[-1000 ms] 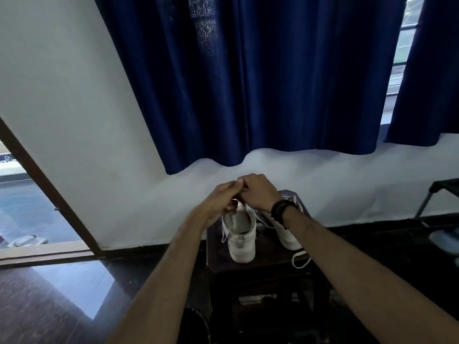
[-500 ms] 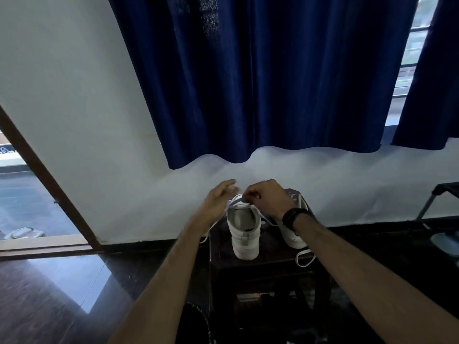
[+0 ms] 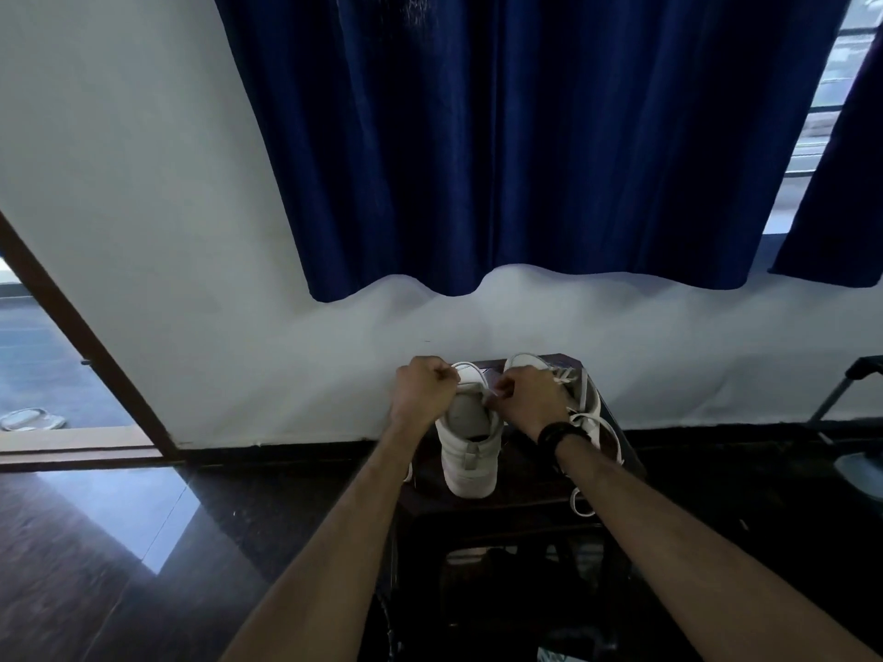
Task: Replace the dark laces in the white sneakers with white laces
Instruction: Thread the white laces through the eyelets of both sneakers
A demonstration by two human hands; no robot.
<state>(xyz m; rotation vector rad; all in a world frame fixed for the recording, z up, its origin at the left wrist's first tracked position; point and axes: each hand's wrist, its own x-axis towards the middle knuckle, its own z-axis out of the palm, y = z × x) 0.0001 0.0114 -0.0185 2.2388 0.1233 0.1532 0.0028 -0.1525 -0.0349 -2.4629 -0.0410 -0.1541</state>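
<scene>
Two white sneakers stand on a small dark stool (image 3: 521, 499) against the wall. The nearer sneaker (image 3: 470, 458) shows its heel to me. My left hand (image 3: 423, 389) is curled into a fist over its left collar and grips a white lace (image 3: 470, 370) that loops behind the shoe. My right hand (image 3: 528, 398), with a black wristband, pinches the other end of that lace above the shoe's opening. The second sneaker (image 3: 580, 394) stands to the right, partly hidden by my right wrist, and its white lace ends (image 3: 609, 437) hang loose over the stool's edge.
A dark blue curtain (image 3: 501, 136) hangs above the stool. An open doorway (image 3: 43, 375) with a wooden frame lies to the left, over a glossy dark floor. A dark stand and a grey object (image 3: 860, 465) sit at the far right.
My hands were together above the shoe a second ago; they have moved apart, each drawing a lace end outward. My left hand, open half a second ago, now grips the lace.
</scene>
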